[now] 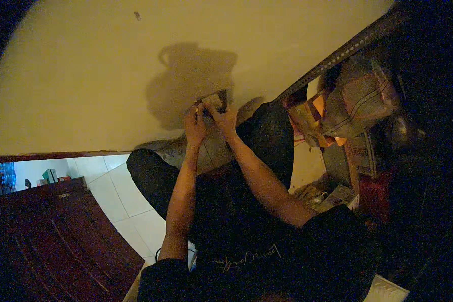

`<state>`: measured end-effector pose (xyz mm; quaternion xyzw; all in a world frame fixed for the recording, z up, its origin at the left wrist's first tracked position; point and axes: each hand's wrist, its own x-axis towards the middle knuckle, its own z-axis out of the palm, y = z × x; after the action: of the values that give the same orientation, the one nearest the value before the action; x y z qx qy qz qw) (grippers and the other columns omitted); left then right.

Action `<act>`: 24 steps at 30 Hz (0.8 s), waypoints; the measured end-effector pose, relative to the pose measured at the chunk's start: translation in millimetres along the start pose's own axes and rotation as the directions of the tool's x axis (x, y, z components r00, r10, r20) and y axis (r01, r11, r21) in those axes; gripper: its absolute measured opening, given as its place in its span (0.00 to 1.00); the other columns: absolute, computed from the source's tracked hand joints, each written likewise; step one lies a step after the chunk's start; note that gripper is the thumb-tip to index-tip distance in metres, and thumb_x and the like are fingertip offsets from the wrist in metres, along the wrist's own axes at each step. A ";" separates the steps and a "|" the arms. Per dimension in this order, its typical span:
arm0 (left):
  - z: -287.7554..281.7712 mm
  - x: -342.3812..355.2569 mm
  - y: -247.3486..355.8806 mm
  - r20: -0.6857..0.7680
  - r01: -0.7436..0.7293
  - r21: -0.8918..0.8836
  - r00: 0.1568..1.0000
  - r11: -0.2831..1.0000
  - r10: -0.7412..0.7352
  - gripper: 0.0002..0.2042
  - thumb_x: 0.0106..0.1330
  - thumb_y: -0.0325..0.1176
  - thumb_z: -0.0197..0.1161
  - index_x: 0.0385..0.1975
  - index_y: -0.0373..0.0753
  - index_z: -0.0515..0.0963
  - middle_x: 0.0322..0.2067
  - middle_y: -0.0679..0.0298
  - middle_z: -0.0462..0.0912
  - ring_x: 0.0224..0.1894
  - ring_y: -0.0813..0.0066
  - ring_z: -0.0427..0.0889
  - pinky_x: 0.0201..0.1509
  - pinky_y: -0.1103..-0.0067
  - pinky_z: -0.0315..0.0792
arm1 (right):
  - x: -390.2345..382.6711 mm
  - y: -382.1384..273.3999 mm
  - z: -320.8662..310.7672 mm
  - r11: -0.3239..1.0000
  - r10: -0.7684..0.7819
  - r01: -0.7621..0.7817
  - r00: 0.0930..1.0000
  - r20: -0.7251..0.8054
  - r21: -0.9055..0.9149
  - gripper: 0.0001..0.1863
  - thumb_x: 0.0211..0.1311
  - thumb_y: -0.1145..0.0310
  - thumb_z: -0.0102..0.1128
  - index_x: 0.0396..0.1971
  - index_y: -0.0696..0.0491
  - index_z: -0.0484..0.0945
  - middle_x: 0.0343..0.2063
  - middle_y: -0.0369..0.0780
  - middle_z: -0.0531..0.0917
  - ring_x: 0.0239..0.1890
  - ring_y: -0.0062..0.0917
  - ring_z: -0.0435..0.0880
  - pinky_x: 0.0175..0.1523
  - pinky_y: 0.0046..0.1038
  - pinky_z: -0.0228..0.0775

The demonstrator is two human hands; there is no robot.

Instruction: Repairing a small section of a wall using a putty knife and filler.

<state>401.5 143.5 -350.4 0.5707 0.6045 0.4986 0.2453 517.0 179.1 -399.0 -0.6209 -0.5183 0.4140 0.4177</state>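
Both of my hands meet near the middle of the view, just in front of a broad cream surface point(85, 75), where they cast a large shadow. A small rectangular item point(215, 98), pale with a dark side, is between my fingers; what it is I cannot make out. My left hand point(195, 123) has its fingers closed at the item's lower left corner, by a tiny yellowish bit. My right hand point(222, 121) grips the item from below and the right, thumb reaching across it.
My dark-clad legs point(267, 131) are bent beneath the surface's edge. At the right are cluttered bags point(357, 95) and papers beside a dark perforated strip point(337, 55). A maroon panel point(60, 236) and white tiled floor point(110, 196) lie at lower left.
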 end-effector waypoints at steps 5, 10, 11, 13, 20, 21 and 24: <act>2.5 4.4 -8.8 -0.093 -0.011 -0.025 0.996 1.000 0.009 0.18 0.69 0.43 0.47 0.40 0.33 0.77 0.36 0.47 0.79 0.38 0.49 0.78 0.41 0.66 0.70 | -3.1 -15.2 3.8 0.991 -0.068 0.057 0.994 -0.090 -0.120 0.39 0.44 0.47 0.70 0.50 0.61 0.71 0.45 0.51 0.78 0.50 0.44 0.75 0.55 0.37 0.66; 10.2 0.0 -16.6 -0.066 -0.046 -0.078 0.997 0.996 0.041 0.17 0.70 0.41 0.47 0.39 0.33 0.77 0.35 0.47 0.80 0.37 0.54 0.79 0.40 0.68 0.70 | -1.1 -14.8 1.2 0.990 -0.117 0.122 0.990 -0.079 0.066 0.37 0.46 0.49 0.69 0.51 0.60 0.71 0.46 0.51 0.78 0.51 0.44 0.75 0.57 0.37 0.65; 8.7 0.3 -16.4 -0.065 -0.076 -0.067 0.995 0.995 0.072 0.17 0.70 0.41 0.47 0.39 0.33 0.77 0.34 0.47 0.80 0.36 0.56 0.79 0.40 0.69 0.70 | -3.6 -16.9 1.3 0.990 -0.117 0.122 0.990 -0.077 0.068 0.37 0.46 0.49 0.69 0.51 0.60 0.71 0.46 0.51 0.78 0.51 0.44 0.75 0.57 0.37 0.65; 2.0 3.1 11.5 0.006 0.129 -0.061 0.992 0.990 -0.129 0.16 0.70 0.40 0.48 0.39 0.33 0.77 0.34 0.48 0.80 0.37 0.57 0.79 0.40 0.69 0.70 | -9.3 -22.7 -7.3 0.999 -0.029 0.031 0.997 -0.070 0.020 0.37 0.47 0.50 0.69 0.53 0.60 0.70 0.47 0.50 0.77 0.52 0.43 0.74 0.57 0.36 0.64; 8.8 0.1 -23.9 -0.081 -0.082 0.122 0.992 0.989 0.093 0.15 0.68 0.40 0.49 0.41 0.34 0.77 0.33 0.48 0.79 0.36 0.52 0.77 0.38 0.67 0.69 | -3.3 -37.9 -0.9 0.832 -0.552 0.508 0.717 -0.424 -0.224 0.23 0.48 0.56 0.70 0.35 0.61 0.78 0.28 0.44 0.82 0.33 0.32 0.81 0.40 0.33 0.71; 10.4 1.7 -28.5 -0.084 -0.089 0.121 0.991 0.989 0.100 0.15 0.68 0.40 0.49 0.41 0.34 0.77 0.33 0.48 0.79 0.36 0.52 0.77 0.38 0.67 0.69 | -7.5 -30.1 -4.9 0.928 -0.371 0.369 0.892 -0.260 -0.059 0.23 0.49 0.56 0.70 0.36 0.61 0.78 0.30 0.45 0.82 0.34 0.33 0.81 0.41 0.33 0.71; 9.5 -2.1 -14.4 -0.096 -0.088 0.066 0.991 0.994 0.094 0.16 0.68 0.40 0.49 0.42 0.34 0.77 0.33 0.47 0.79 0.36 0.51 0.78 0.38 0.66 0.69 | -8.5 -39.7 -10.2 0.992 -0.118 0.120 0.991 -0.062 0.045 0.27 0.48 0.54 0.69 0.41 0.61 0.76 0.35 0.47 0.81 0.39 0.36 0.80 0.46 0.34 0.70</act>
<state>403.7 146.8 -367.3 0.5797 0.6045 0.5179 0.1743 513.9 174.3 -357.6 -0.5904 -0.5316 0.3824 0.4718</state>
